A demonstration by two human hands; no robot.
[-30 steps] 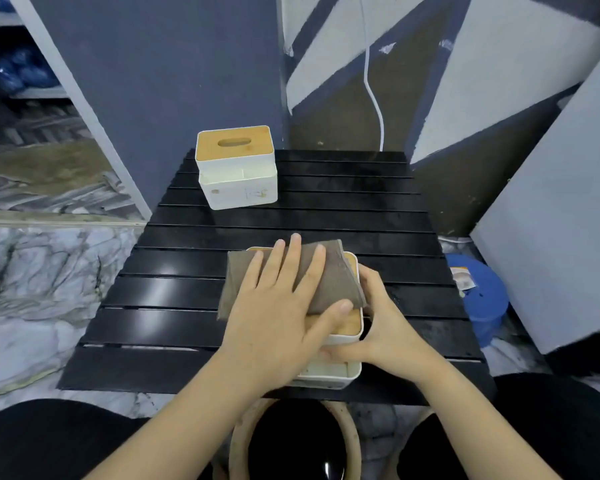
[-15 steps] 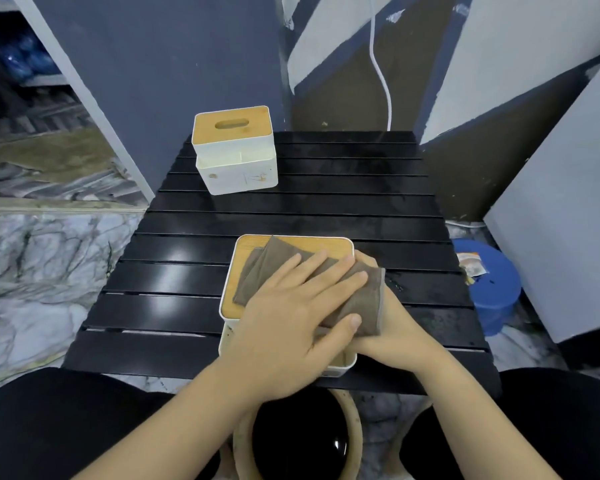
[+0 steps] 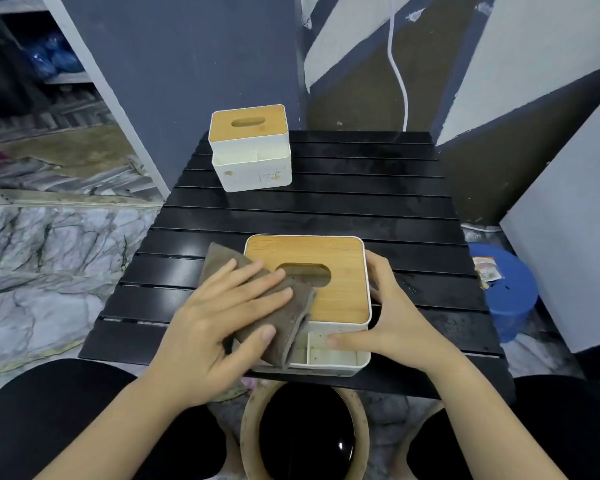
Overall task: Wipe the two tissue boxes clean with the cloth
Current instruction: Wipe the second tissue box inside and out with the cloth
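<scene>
- Painted wall point(image 3: 194, 64) in grey-blue behind, with white and brown angled panels to the right and a white cable point(image 3: 397, 71) hanging down it; marbled floor point(image 3: 42, 265) on the left.
- Black slatted table point(image 3: 326, 209) filling the middle, dusty in patches (most visibly toward its right side).
- Blue plastic stool point(image 3: 510, 299) on the floor just beside the table's right edge, with a small packet point(image 3: 486, 271) lying on top.
- Round black bin with a tan rim point(image 3: 305, 441) below the table's near edge, between two dark-clad knees.
- Near tissue box point(image 3: 340, 268) at the table's front edge: white body, wooden lid with an oval slot, open speckled compartments along its near side.
- Far tissue box point(image 3: 250, 147) at the table's back left corner, same make, upright, well apart from the near one and from both hands, with marks on its front face.
- Brown cloth point(image 3: 291, 320) draped over the near box's left side and front left corner, one end trailing onto the table.
- Left hand point(image 3: 219, 327) flat on the cloth, fingers straight and spread, pressing it down onto the lid, thumb laid across the cloth's lower fold.
- Right hand point(image 3: 392, 317) gripping the near box's right wall, fingers curled round the side and thumb hooked over the front compartment's edge.
</scene>
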